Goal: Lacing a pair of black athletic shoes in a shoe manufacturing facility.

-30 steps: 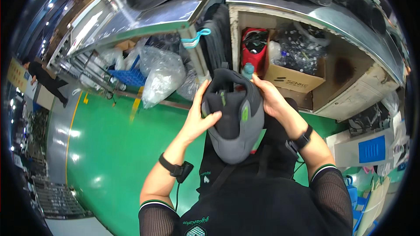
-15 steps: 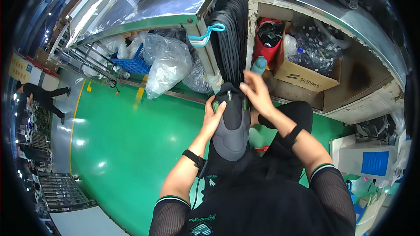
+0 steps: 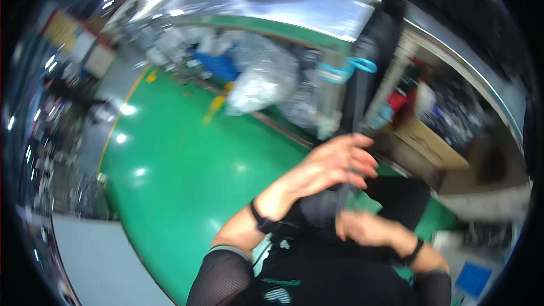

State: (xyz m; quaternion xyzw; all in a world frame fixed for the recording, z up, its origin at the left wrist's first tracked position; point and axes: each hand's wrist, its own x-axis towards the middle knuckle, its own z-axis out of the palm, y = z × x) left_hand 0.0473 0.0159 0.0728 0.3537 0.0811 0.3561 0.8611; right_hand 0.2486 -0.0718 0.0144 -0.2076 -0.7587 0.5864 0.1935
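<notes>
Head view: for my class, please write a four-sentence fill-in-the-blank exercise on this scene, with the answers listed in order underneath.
1. The shiny floor is coloured ____.
2. A ____ tie is wrapped around the table leg.
3. The right hand is lower in the picture than the ____ one.
4. Both wrists wear bands coloured ____.

Answers: green; blue; left; black.
</notes>
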